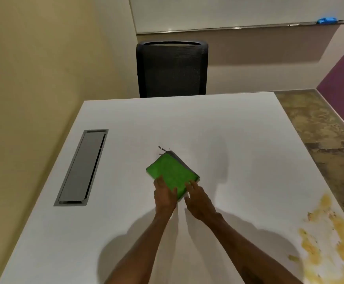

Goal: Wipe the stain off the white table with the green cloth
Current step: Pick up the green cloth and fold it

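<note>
A folded green cloth [172, 171] with a grey edge lies flat near the middle of the white table [187, 124]. My left hand [165, 194] rests on the cloth's near left corner, fingers spread on top and thumb on the green surface. My right hand [197, 199] touches the near right corner with its fingers apart. Neither hand has the cloth lifted. A yellow-orange stain [322, 242] spreads over the table's near right part, well to the right of both hands.
A grey cable hatch [83, 167] is set into the table on the left. A black mesh chair [172, 68] stands behind the far edge. A beige wall runs along the left, patterned floor along the right. A blue object [328, 20] sits on the whiteboard ledge.
</note>
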Demonstrator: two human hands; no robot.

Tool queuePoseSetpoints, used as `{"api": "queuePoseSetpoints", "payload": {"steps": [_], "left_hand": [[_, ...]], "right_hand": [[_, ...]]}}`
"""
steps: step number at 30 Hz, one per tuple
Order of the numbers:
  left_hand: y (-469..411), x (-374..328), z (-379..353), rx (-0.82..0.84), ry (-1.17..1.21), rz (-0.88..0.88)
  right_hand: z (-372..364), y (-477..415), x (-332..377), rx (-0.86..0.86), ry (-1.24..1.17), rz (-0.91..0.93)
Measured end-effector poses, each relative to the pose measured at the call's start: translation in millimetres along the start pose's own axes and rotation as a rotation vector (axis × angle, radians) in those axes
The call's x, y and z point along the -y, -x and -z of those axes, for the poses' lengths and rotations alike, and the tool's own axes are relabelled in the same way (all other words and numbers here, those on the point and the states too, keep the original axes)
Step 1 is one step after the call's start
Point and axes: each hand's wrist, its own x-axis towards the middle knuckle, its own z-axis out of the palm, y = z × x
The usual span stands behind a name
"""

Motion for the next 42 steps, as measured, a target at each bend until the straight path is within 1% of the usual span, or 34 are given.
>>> {"api": "queuePoseSetpoints", "payload": {"steps": [2,4,7,10,14,19,21,24,26,28,30,32,35,38,40,42], "left_hand": [[-6,-2,-6,-0.105,0.216,0.177],[-10,-7,-8,-0.161,0.352,0.298],[-21,-8,-10,-0.179,0.472,0.421],[-27,-7,-7,-0.157,0.510,0.505],[-27,-8,-7,-0.117,0.539,0.431],[-21,-33,-3,-0.053,0.739,0.331],[-20,-47,0,-0.009,0.812,0.290],[-19,-66,8,0.090,0.840,0.260],[-17,-78,15,0.114,0.834,0.231],[-11,-90,21,0.106,0.873,0.223],[-1,-101,25,0.125,0.944,0.210],[12,-108,23,0.119,0.908,0.102],[35,-114,10,0.049,0.710,-0.157],[62,-120,-8,0.028,0.553,-0.377],[81,-121,-23,0.123,0.422,-0.514],[98,-122,-41,0.232,0.206,-0.638]], "right_hand": [[-6,0,0,-0.013,-0.056,-0.038],[-13,3,-1,0.013,-0.040,-0.031],[-23,4,-6,0.032,-0.030,-0.019],[-23,5,-9,0.017,-0.025,-0.014],[-17,7,-13,-0.036,-0.020,-0.009],[-2,8,-15,-0.155,0.037,0.024],[7,9,-13,-0.218,0.020,0.017],[26,8,-11,-0.407,-0.127,-0.018],[42,11,-11,-0.532,-0.215,-0.075],[58,17,-13,-0.565,-0.296,-0.118],[74,23,-17,-0.552,-0.448,-0.142],[92,29,-23,-0.563,-0.618,-0.162],[119,40,-36,-0.621,-0.849,-0.191],[141,57,-55,-0.660,-0.973,-0.223],[150,70,-69,-0.652,-1.010,-0.235],[156,85,-82,-0.642,-1.034,-0.246]]}}
